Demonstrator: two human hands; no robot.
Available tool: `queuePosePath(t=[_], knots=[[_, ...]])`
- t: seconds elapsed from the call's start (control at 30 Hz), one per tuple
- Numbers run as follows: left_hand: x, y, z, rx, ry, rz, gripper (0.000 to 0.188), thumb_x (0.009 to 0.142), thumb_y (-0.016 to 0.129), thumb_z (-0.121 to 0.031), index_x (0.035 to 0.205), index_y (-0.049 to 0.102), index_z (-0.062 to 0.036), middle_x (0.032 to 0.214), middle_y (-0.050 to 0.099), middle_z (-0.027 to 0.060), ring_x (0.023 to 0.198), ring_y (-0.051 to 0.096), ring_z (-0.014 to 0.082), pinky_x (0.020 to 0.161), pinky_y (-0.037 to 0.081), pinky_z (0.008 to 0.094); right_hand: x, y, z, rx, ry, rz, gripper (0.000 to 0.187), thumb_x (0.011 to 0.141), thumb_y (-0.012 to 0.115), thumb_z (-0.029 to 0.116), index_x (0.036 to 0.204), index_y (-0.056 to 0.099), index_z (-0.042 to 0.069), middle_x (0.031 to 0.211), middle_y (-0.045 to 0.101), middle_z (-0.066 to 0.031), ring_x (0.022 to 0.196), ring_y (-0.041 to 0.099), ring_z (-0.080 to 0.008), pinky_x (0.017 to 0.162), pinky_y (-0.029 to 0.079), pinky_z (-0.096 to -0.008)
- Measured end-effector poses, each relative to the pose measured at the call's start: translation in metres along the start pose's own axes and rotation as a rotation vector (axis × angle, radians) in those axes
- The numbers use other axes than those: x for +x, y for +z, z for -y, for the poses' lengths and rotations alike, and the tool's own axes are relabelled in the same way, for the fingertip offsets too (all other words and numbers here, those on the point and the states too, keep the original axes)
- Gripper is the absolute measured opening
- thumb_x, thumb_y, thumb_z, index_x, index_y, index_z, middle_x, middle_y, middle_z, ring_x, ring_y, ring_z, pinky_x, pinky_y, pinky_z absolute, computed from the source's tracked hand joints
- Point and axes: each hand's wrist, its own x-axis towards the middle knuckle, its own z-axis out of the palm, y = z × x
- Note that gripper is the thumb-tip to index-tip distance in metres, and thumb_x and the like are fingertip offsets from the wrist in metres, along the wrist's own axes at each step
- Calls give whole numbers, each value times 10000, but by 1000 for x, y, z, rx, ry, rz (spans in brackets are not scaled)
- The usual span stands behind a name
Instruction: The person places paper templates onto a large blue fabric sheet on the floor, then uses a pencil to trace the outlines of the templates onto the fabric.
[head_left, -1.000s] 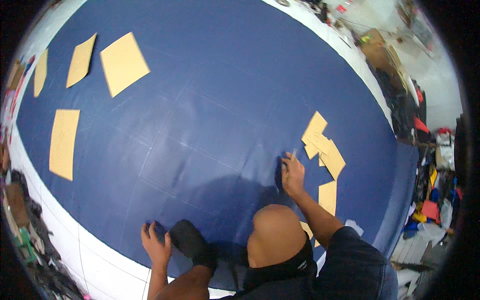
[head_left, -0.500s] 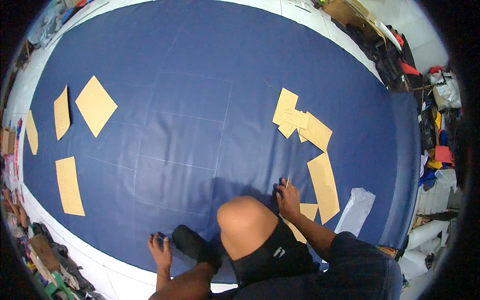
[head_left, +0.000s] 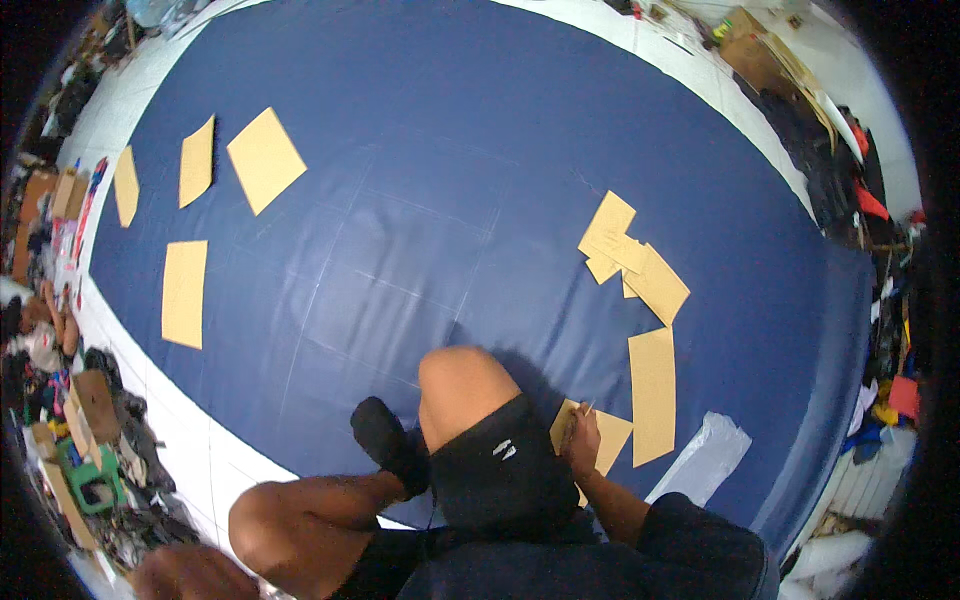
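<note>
My right hand [head_left: 582, 442] is closed around a thin, pale pencil-like stick [head_left: 589, 408], over a tan card piece [head_left: 612, 438] beside my raised knee. A long tan card piece [head_left: 653, 400] lies just right of it. Farther off, several overlapping card pieces [head_left: 660, 285] form a small pile. A brown blurred shape at the bottom left seems to be my left hand [head_left: 192, 575]; its fingers cannot be made out. All the cards rest on a large dark blue sheet [head_left: 420, 120] marked with faint pale lines.
Several more tan card pieces [head_left: 266, 160] are spread at the far left of the sheet. A clear plastic sleeve [head_left: 705, 458] lies at the right. Clutter with a green plastic stool [head_left: 95, 480] lines the left side; boxes and dark bags [head_left: 790, 120] stand at the far right.
My right hand has come back toward me, from the bare blue sheet onto the card piece. My left hand has left the sheet's near edge and moved lower left. My view has shifted.
</note>
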Motion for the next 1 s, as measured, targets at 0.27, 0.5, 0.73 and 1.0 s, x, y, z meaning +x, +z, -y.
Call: queuePosePath(t=[0.27, 0.5, 0.73, 1.0], knots=[[2, 46, 36, 529, 129, 480, 228, 976, 638, -301, 871, 561, -114, 685, 472, -1, 539, 453, 154, 490, 341, 308, 10, 4, 2, 152, 342, 168, 525, 1011, 530, 184, 1491, 404, 15, 1532, 420, -274, 1398, 406, -472, 1125, 327, -562], [-5, 52, 39, 694, 236, 512, 183, 976, 634, -268, 921, 584, -100, 710, 474, -8, 577, 453, 139, 521, 345, 295, 4, 19, -33, 417, 161, 110, 551, 990, 571, 176, 1485, 412, -6, 1469, 515, -206, 1310, 500, -477, 1050, 417, -552], [-12, 60, 33, 863, 357, 555, 151, 976, 629, -236, 972, 607, -87, 735, 476, -16, 615, 454, 124, 552, 349, 281, 10, 26, -31, 920, 523, 77, 652, 899, 694, 240, 1464, 454, 22, 1471, 505, -233, 1336, 495, -455, 1032, 471, -507], [-10, 78, 19, 1087, 496, 635, 140, 976, 624, -199, 1031, 633, -71, 763, 479, -25, 658, 455, 107, 588, 353, 265, 16, 13, -33, 331, 245, 147, 614, 894, 698, 257, 1412, 465, 21, 1569, 365, -301, 1405, 397, -503, 1119, 385, -514]])
